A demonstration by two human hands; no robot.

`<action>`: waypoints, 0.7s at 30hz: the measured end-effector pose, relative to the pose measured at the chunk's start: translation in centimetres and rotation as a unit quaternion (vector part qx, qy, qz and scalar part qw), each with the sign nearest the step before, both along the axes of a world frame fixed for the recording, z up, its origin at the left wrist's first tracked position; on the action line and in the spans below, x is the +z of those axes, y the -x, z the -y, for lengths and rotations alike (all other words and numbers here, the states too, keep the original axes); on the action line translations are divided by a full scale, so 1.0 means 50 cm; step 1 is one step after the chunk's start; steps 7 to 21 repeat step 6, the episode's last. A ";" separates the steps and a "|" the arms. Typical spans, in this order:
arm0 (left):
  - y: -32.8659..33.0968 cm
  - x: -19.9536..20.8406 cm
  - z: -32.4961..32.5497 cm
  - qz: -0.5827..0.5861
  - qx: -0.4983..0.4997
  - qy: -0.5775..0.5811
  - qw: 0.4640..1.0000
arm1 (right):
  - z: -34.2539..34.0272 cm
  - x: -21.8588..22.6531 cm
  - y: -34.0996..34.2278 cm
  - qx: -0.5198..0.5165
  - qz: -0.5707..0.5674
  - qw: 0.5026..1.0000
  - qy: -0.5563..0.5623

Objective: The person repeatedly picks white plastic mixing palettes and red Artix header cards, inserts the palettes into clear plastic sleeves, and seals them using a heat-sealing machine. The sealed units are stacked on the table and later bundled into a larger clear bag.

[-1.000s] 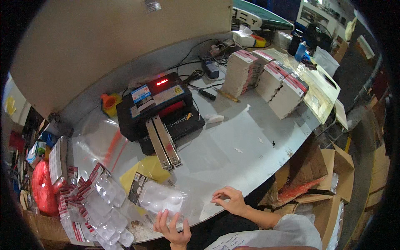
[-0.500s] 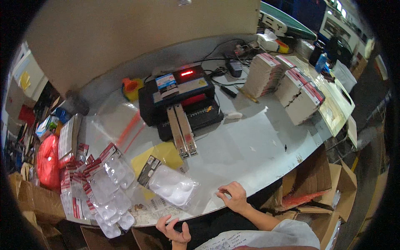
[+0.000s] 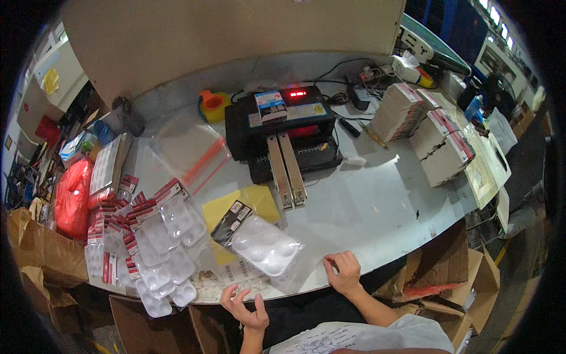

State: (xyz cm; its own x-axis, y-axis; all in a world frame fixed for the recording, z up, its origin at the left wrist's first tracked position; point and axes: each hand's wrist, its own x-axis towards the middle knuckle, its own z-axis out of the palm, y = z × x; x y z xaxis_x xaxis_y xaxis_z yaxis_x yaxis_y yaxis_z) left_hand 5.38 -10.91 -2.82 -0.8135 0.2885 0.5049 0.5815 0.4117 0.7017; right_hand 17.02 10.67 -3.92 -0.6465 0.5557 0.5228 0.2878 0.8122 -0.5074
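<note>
A white plastic paint palette [image 3: 264,243] with round wells lies in a clear bag with a black header card, at the table's near middle. It rests partly over a yellow sheet [image 3: 240,203]. My left hand [image 3: 245,308] hovers by the table's front edge, below the bagged palette, fingers spread and holding nothing. To the right of the palette, my right hand [image 3: 343,272] is at the edge, fingers curled and thumb tip near the index finger; nothing shows between them. Neither hand touches the palette. More bagged palettes [image 3: 156,268] with red header cards are heaped on the left.
A black machine [image 3: 283,127] with a red display and two metal rails stands at mid-table. Stacks of cards [image 3: 436,141] are at the right. A red plastic bag [image 3: 73,194] sits far left, an orange-yellow tape dispenser [image 3: 213,106] behind. Cardboard boxes [image 3: 436,259] stand below the edge.
The whole view has shifted, so the table's contents appear farther right and mostly higher. My hands stay near the front edge in much the same poses; the bagged palette lies as before.
</note>
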 end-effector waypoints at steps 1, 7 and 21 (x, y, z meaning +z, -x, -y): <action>0.003 -0.003 -0.001 -0.001 0.001 -0.002 1.000 | 0.000 0.000 0.000 -0.004 0.009 1.000 0.003; 0.007 -0.010 -0.004 0.028 -0.006 -0.016 0.999 | 0.002 0.001 0.003 -0.008 0.011 1.000 -0.009; 0.007 -0.010 -0.004 0.028 -0.006 -0.016 0.999 | 0.002 0.001 0.003 -0.008 0.011 1.000 -0.009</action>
